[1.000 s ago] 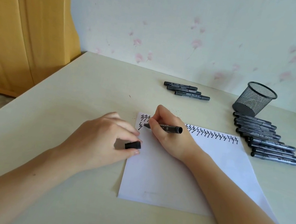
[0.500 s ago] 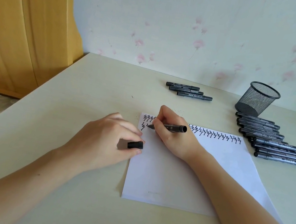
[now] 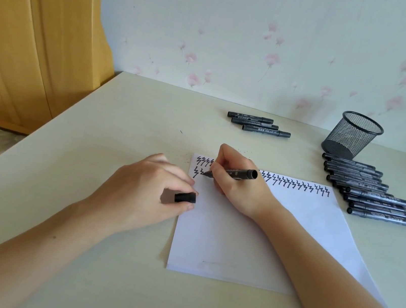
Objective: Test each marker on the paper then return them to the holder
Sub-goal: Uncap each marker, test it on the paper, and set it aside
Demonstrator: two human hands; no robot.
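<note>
Two hands in view. Right hand (image 3: 242, 186) curled round one uncapped black marker (image 3: 233, 173), tip down on the paper (image 3: 249, 241) at the start of a second row of zigzag marks (image 3: 297, 186), just ahead of the left hand (image 3: 142, 192). Left hand pinching one black cap (image 3: 185, 197) between thumb and fingertips, resting at the paper's left edge

One sheet of paper, under and to the right of both hands; one full row of zigzags across its top, roughly two marks in the second row, rest of sheet blank below the right hand. Three capped markers (image 3: 258, 124) lying side by side well ahead of the right hand. Staggered row of about ten capped markers (image 3: 369, 190) far right of the right hand, exact count hard to tell where they overlap. One black mesh holder (image 3: 352, 136) upright just beyond that row, near the wall (image 3: 267, 44)

Table (image 3: 91, 149) bare left of and ahead of the left hand, its left edge well apart from that hand; yellow curtain (image 3: 29, 33) beyond that edge. Open tabletop between the three markers and the hands

Print on marker barrels too small to read
</note>
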